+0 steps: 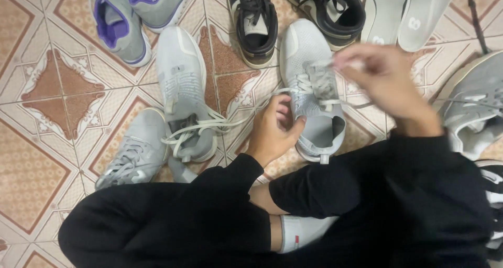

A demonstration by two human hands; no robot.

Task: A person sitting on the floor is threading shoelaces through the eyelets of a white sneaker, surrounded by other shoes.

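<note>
1. Legs in black trousers (173,221), folded across the frame from 7 to 4 o'clock, nearest the lens; a white sock (304,231) shows at 6.

2. Patterned tile floor (42,142), cream and terracotta, bearing everything listed.

3. Light grey sneaker (309,74), just right of centre; long axis runs 12 to 6, toe away from the person, heel opening towards them. It lies directly ahead of both hands, between them.

4. Matching grey sneaker (183,84), at 10 o'clock from centre, pale laces trailing loose over the tiles.

5. Further footwear: grey-and-purple pair (126,27) at 11; black-and-white pair (257,22) at 12; darker grey shoe (133,152) at 8; grey shoe (471,111) at 3.

6. Two pale insoles (414,11), at 1 o'clock, lying side by side.

7. Right hand (387,79), blurred, above the sneaker's tongue at 2 o'clock; fingers pinched on a lace end, pulled taut.

8. Left hand (275,132), the nearer to the heel; loosely curled, fingertips resting on the sneaker's left flank by the collar. Whether it clasps a lace cannot be told.

9. White laces (306,84), part threaded through the eyelets.
</note>
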